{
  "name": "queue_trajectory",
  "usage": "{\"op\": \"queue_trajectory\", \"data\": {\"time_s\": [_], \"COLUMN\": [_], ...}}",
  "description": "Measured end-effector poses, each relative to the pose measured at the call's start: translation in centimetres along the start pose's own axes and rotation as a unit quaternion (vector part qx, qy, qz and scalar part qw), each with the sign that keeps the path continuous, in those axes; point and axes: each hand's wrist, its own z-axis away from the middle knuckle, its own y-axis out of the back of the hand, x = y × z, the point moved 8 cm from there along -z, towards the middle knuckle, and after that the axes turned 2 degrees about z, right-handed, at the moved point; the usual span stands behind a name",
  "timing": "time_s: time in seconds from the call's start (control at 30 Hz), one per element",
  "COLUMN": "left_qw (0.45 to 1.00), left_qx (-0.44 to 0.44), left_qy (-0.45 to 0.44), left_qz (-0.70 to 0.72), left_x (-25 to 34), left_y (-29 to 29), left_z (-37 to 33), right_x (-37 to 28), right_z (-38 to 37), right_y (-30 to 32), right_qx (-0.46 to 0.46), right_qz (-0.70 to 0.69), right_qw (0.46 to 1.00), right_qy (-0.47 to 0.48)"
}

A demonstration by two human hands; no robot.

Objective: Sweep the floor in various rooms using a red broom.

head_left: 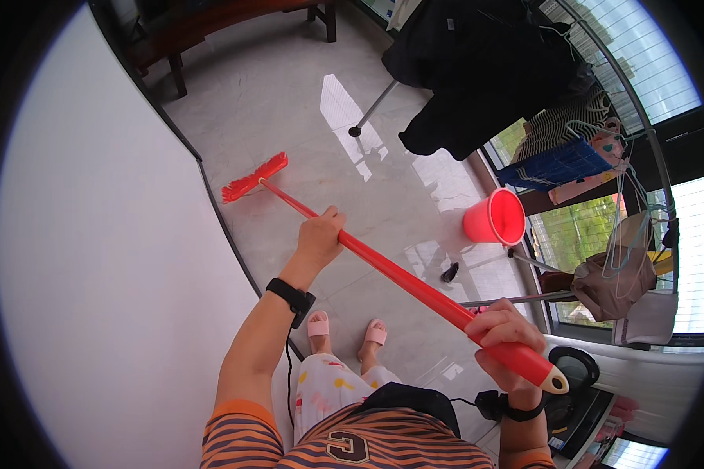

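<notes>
A red mop [403, 279] with a long handle slants across the middle of the view. Its ragged red head [255, 178] rests on the grey tiled floor, close to the foot of the white wall. My left hand [321, 237], with a black band on its wrist, is closed around the handle's narrower part. Up near the pale-tipped top end, my right hand [511, 338] wraps the thick grip, its fingers over the upper side. A red bucket [494, 217] stands on the floor to the right, apart from the mop.
The white wall [109, 234] runs along the left. A wooden bench [211, 27] is at the far end. Black clothes [477, 70] and hangers [626, 227] hang from a rack by the windows. A small dark object [450, 272] lies near the bucket. My feet wear pink slippers [318, 324].
</notes>
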Motion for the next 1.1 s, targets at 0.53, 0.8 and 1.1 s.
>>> {"op": "queue_trajectory", "data": {"time_s": [0.53, 0.8, 1.1], "left_qw": [0.915, 0.990, 0.994], "left_qx": [-0.274, -0.103, 0.023], "left_qy": [-0.176, -0.010, 0.100], "left_qz": [0.238, 0.092, 0.041], "left_x": [32.5, 13.3, -1.0], "left_y": [-14.6, -14.3, -3.9], "left_z": [-6.5, -16.3, -21.0], "right_x": [-0.2, 14.4, 14.4], "right_z": [7.0, -4.3, -16.3], "right_y": [25.0, 19.1, 11.0], "right_qx": [0.323, 0.108, -0.013], "right_qz": [0.163, -0.013, -0.044], "right_qw": [0.932, 0.993, 0.998], "right_qy": [-0.013, -0.049, 0.031]}}
